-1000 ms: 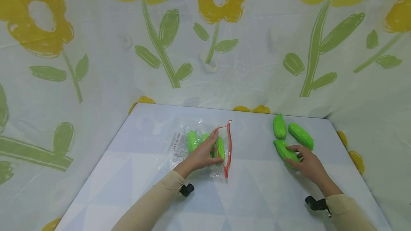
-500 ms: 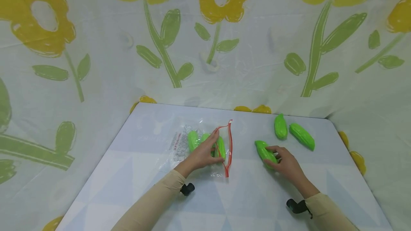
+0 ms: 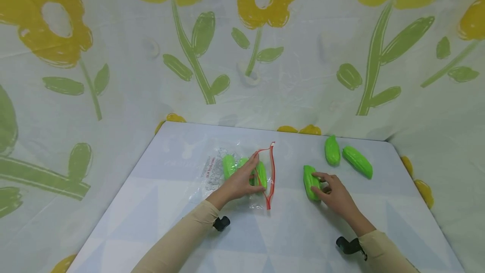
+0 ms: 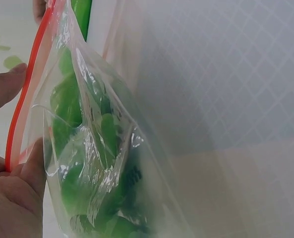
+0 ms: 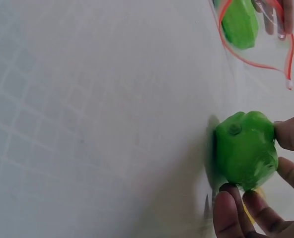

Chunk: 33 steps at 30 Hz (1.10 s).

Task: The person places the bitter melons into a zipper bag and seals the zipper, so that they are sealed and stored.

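Observation:
A clear zip-top bag (image 3: 212,176) with a red zip edge lies on the table at centre left, with several lime-green toy vegetables, long and ribbed, inside it. My left hand (image 3: 240,180) holds the bag at its mouth, the red edge (image 4: 25,94) running between its spread fingers. To the right of that opening, my right hand (image 3: 335,193) grips another green toy vegetable (image 3: 311,182) between thumb and fingers. The right wrist view shows this toy vegetable (image 5: 246,151) end-on, its rounded tip facing the camera. Whether it touches the table cannot be told.
Two more green toy vegetables, one upright in view (image 3: 332,151) and one slanted (image 3: 358,161), lie at the table's back right. A flowered curtain (image 3: 295,75) hangs behind the white table (image 3: 288,239) and along its sides.
My right hand has taken its toy vegetable leftward from the other two, toward the bag, and has since turned it more upright in view. The left hand and bag have stayed in place.

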Each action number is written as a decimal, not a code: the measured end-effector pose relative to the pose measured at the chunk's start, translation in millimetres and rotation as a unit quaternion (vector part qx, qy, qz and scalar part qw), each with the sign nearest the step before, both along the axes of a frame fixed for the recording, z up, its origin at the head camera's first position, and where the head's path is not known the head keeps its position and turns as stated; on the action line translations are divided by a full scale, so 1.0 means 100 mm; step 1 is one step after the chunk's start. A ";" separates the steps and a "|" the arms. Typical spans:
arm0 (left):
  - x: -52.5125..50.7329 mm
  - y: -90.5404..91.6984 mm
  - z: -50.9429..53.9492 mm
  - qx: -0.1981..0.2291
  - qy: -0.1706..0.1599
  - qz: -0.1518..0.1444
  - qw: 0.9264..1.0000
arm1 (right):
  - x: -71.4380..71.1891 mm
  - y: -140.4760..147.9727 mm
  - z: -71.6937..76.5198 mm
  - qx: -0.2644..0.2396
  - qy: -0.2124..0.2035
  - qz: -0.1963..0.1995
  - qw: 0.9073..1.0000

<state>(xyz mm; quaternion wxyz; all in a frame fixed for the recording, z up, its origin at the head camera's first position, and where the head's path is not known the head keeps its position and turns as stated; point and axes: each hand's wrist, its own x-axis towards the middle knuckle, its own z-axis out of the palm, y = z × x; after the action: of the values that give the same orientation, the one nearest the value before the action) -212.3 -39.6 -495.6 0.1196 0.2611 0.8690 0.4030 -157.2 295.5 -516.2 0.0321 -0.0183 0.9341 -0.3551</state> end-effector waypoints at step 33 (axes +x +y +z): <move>0.00 0.01 -0.01 0.000 0.012 -0.004 1.000 | -0.03 0.06 0.04 -0.058 -0.068 0.029 0.996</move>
<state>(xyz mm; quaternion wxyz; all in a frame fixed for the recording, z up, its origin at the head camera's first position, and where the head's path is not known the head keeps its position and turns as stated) -212.0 -38.9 -496.3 0.1108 0.2695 0.8691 0.3996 -159.7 301.8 -511.8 0.1045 -0.0226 0.9066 -0.4082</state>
